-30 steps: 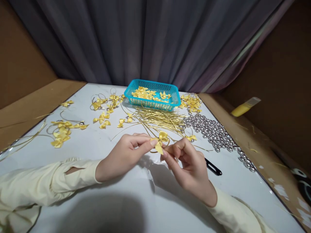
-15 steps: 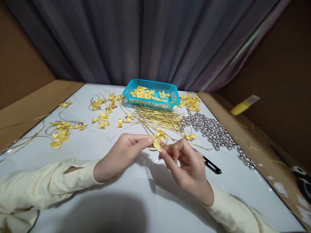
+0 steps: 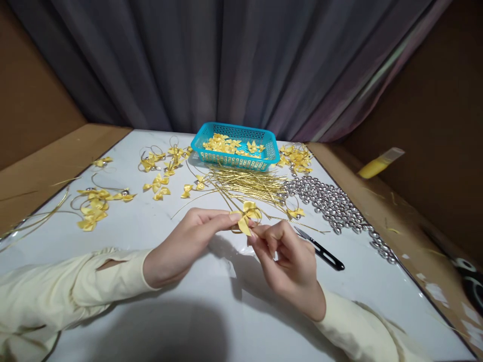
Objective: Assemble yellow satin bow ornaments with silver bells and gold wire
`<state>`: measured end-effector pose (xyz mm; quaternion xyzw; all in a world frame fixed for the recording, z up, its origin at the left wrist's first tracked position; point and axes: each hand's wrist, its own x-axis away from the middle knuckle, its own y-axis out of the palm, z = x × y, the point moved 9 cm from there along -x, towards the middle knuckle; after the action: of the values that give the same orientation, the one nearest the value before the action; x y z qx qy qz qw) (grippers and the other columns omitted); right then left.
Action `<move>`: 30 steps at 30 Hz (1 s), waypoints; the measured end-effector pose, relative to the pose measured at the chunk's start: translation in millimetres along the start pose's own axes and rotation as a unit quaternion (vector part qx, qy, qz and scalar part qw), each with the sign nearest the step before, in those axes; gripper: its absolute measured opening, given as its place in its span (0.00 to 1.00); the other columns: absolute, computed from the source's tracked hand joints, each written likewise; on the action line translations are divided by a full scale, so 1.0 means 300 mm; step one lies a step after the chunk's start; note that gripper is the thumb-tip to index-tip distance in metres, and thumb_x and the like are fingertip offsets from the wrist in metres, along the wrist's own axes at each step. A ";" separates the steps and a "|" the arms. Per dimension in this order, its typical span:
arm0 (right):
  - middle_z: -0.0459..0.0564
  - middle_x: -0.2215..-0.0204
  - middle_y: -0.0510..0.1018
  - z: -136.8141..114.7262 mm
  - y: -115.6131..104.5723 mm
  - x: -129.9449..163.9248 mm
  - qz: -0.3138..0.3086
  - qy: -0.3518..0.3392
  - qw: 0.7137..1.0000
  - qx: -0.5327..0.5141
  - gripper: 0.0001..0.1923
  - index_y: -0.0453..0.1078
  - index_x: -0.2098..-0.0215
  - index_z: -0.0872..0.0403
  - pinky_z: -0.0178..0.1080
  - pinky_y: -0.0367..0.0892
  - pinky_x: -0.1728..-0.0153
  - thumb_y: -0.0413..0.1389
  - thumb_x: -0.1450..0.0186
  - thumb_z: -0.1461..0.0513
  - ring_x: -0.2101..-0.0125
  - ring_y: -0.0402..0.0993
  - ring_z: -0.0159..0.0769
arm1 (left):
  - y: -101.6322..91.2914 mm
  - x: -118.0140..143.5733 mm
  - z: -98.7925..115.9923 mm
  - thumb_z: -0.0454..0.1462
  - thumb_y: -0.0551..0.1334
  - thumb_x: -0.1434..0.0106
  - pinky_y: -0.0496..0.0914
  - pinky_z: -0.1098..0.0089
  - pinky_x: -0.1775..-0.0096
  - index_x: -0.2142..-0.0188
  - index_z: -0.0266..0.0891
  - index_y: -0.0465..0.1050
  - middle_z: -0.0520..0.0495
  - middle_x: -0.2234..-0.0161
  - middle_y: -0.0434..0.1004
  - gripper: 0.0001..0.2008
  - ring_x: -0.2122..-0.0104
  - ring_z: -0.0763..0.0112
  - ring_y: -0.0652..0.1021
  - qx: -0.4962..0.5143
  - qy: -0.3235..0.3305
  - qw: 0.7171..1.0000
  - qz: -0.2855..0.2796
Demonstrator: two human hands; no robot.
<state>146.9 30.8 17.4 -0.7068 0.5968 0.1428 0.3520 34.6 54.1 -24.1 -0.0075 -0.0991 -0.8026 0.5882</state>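
Note:
Both hands meet over the middle of the white table (image 3: 211,322). My left hand (image 3: 188,244) pinches a small yellow ribbon bow (image 3: 247,215) between thumb and forefinger. My right hand (image 3: 289,261) grips the same bow from the right, fingertips at its lower tail, where a thin gold cord loop shows. Just beyond lies a bundle of gold cords (image 3: 249,183). A pile of silver bells (image 3: 332,203) spreads to the right of it.
A turquoise basket (image 3: 236,147) of yellow bows stands at the back centre. Finished bows with loops (image 3: 94,206) lie scattered at the left and back. Black snips (image 3: 320,250) rest right of my right hand. A yellow tube (image 3: 379,164) lies on the brown ledge.
My right hand has shifted slightly down and left, uncovering more of the black snips. The bow stays pinched between both hands.

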 end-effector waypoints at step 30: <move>0.40 0.81 0.63 0.035 0.006 -0.001 -0.009 0.049 0.998 -0.036 0.15 0.47 0.74 0.51 0.31 0.61 0.79 0.51 0.39 0.70 0.81 0.62 0.27 | -0.012 0.023 0.118 0.35 0.57 0.39 0.62 0.67 0.59 0.76 0.37 0.75 0.47 0.70 0.76 0.12 0.64 0.67 0.73 -0.288 0.207 0.933 0.066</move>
<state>147.2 38.0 9.5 -0.7303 0.6016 0.1263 0.2979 25.3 54.6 11.1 -0.0163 0.2608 -0.7396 0.6202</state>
